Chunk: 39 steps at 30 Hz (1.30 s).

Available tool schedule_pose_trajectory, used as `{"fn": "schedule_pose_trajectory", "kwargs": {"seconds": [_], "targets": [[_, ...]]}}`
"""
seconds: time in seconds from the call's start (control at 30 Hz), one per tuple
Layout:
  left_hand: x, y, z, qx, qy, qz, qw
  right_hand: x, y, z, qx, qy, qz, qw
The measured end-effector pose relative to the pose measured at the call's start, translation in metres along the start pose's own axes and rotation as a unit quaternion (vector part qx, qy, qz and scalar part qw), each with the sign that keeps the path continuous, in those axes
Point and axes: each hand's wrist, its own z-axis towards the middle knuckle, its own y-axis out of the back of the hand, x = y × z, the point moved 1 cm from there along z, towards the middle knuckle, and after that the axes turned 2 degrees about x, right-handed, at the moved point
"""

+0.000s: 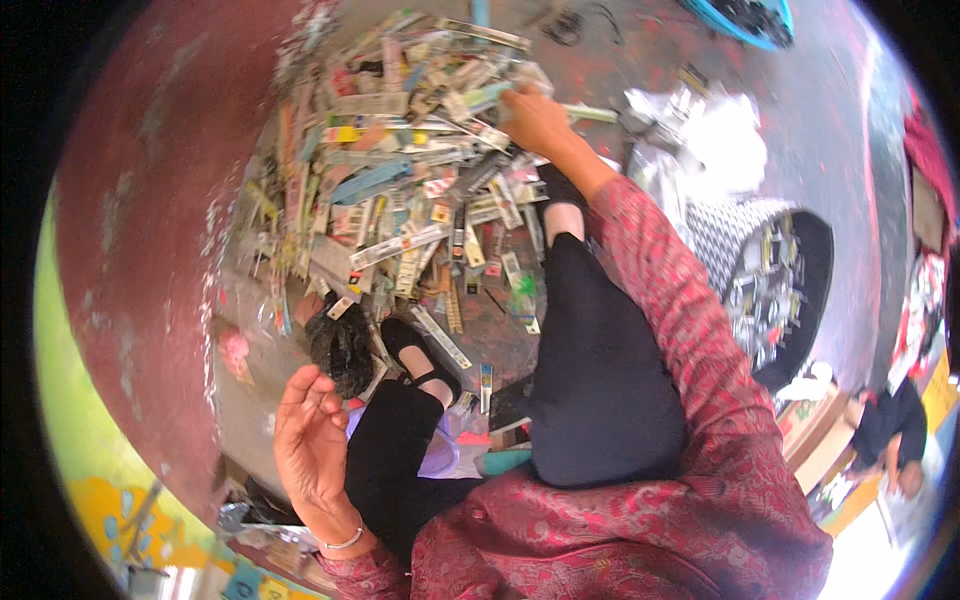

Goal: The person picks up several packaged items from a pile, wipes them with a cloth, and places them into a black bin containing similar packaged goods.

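A large heap of long, narrow packages and strips [400, 243] lies on the floor in front of me, many in clear plastic with printed cards. My right hand [535, 120] reaches to the heap's far right part. Its fingers are bent down against a pale green strip [486, 97] and clear plastic; what they close on is partly hidden. My left hand [312, 440] is raised near my left knee, palm up, fingers loosely bent and nothing visible in them. A crumpled black plastic bag [340, 350] lies just beyond it.
At right, a patterned basket [730, 240] lies tipped with small packaged items inside, beside white plastic bags [715, 140]. A blue basin [745, 25] with dark contents stands far right. A purple container [440, 455] sits between my legs. Another person [890, 430] is at the right edge.
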Motion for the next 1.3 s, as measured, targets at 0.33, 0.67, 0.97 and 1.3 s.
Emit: {"fn": "schedule_pose_trajectory", "kwargs": {"seconds": [0.33, 0.67, 0.97, 1.3], "targets": [[-0.001, -0.012, -0.011, 0.055, 0.021, -0.001, 0.998, 0.064, 0.015, -0.009, -0.035, 0.063, -0.042, 0.997], [-0.005, -0.005, -0.020, 0.076, 0.008, -0.009, 0.997, 0.094, -0.011, -0.038, 0.135, 0.169, -0.024, 0.976], [-0.006, -0.005, -0.019, 0.080, 0.009, -0.013, 0.997, 0.084, 0.034, -0.066, 0.425, 0.085, 0.324, 0.841], [-0.007, -0.010, -0.021, 0.086, 0.019, -0.001, 0.996, 0.064, 0.044, -0.006, 0.130, -0.107, 0.511, 0.843]]}}
